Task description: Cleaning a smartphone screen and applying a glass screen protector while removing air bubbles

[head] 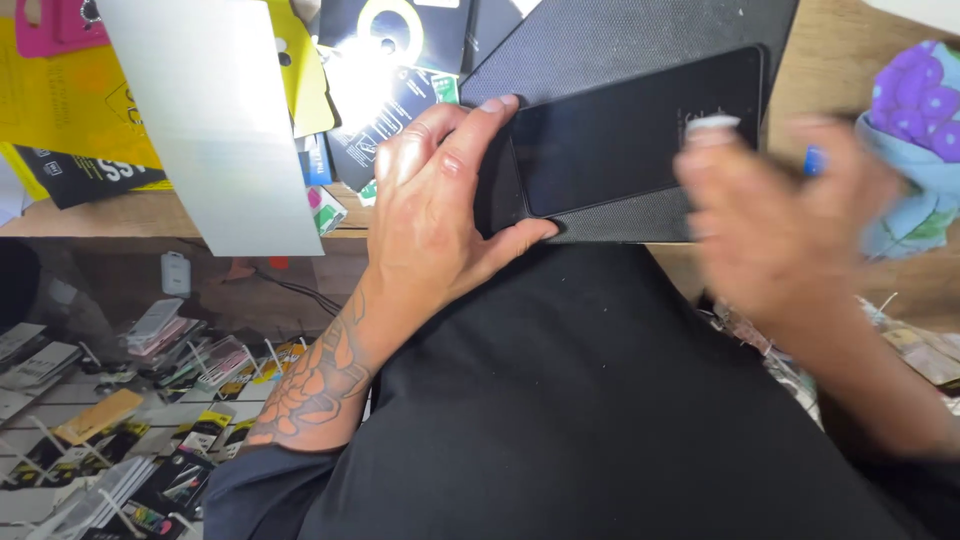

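A black smartphone (630,130) lies screen up on a dark textured mat (610,40) on the wooden counter. My left hand (440,190) grips the phone's left end, thumb under its near edge and fingers over its far edge. My right hand (780,220) is blurred with motion at the phone's right end. Its fingertips press a small white piece (712,124) against the screen.
A white sheet (215,120) leans at the left, with yellow and black accessory packs (90,130) behind it. A purple and blue cloth (915,140) sits at the right. Below the counter edge (160,215), a glass case shows several packaged items (110,420).
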